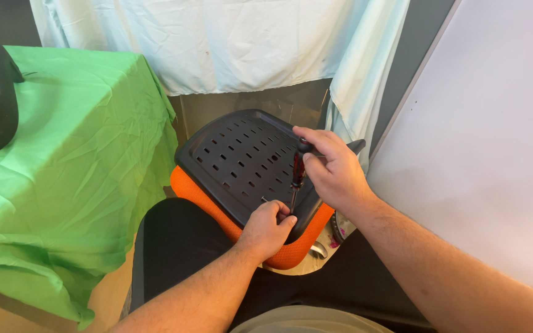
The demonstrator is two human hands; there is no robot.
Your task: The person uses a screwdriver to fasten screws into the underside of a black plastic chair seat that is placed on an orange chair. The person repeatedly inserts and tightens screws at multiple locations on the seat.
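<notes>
Both hands are closed: the right hand [334,169] grips the screwdriver [297,176], the left hand [269,228] pinches at its tip, at 6 o'clock on the seat base [235,154]; a slip could stab fingers.

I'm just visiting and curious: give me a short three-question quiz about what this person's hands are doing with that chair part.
1. True or false: the right hand grips a screwdriver held roughly upright.
2. What does the left hand rest on? A) the green cloth B) the black slotted seat panel C) the white board
3. Fill in: the cushion under the black panel is ____.

Key: 1 true; 2 B; 3 orange.
</notes>
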